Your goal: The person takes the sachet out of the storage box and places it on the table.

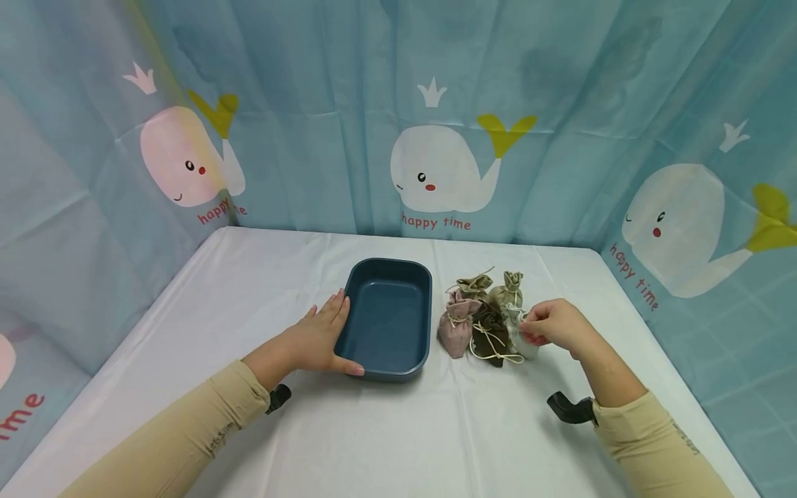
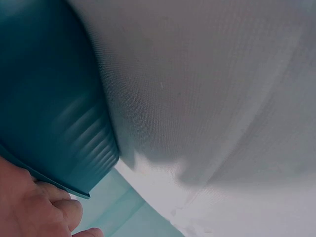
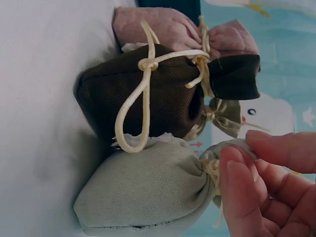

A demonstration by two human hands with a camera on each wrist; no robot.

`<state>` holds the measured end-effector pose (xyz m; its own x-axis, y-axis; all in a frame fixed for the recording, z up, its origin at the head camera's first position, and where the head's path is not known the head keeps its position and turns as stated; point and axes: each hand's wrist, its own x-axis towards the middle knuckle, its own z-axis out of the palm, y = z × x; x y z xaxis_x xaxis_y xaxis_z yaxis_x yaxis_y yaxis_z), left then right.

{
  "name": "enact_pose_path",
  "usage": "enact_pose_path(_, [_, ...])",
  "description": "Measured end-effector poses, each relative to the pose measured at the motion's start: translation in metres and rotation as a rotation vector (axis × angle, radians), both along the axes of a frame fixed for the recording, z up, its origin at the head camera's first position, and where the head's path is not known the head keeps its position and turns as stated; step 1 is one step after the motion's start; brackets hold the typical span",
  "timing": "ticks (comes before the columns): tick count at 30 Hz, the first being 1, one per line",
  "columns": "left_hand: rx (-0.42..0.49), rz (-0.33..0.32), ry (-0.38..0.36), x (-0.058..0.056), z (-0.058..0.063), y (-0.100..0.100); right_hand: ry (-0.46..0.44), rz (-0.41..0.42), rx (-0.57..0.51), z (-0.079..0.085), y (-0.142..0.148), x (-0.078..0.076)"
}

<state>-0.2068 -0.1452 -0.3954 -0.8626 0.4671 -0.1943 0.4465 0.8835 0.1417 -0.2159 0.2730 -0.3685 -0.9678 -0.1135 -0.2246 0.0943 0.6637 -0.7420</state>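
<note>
A dark blue rectangular basin [image 1: 387,377] stands on the white table. My left hand [image 1: 320,335] lies along its left side, fingers extended on the rim and thumb at the near corner; in the left wrist view the basin's ribbed outer wall [image 2: 74,128] shows beside the fingers. To the basin's right is a cluster of small drawstring cloth pouches. My right hand [image 1: 557,325] pinches the gathered neck of the pale grey pouch [image 3: 143,190], which sits upright. Close by are a dark brown pouch [image 3: 143,94] with a cream cord loop and a pink pouch [image 1: 456,328].
Behind them stand two olive-coloured pouches, one [image 1: 476,285] at the left and one [image 1: 507,292] at the right. Blue curtains [image 1: 311,173] printed with whales rise along the table's back and sides. White cloth [image 1: 373,443] covers the table.
</note>
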Motion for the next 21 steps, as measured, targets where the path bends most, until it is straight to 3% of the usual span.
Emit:
enact_pose_path(7, [-0.003,-0.001,0.012,0.0,-0.002,0.0,-0.008,0.026,0.037,-0.001,0.0,0.0])
enact_pose_path(21, [-0.007,0.002,0.016,0.0,-0.002,0.0,-0.016,0.018,0.1,0.014,0.007,0.006])
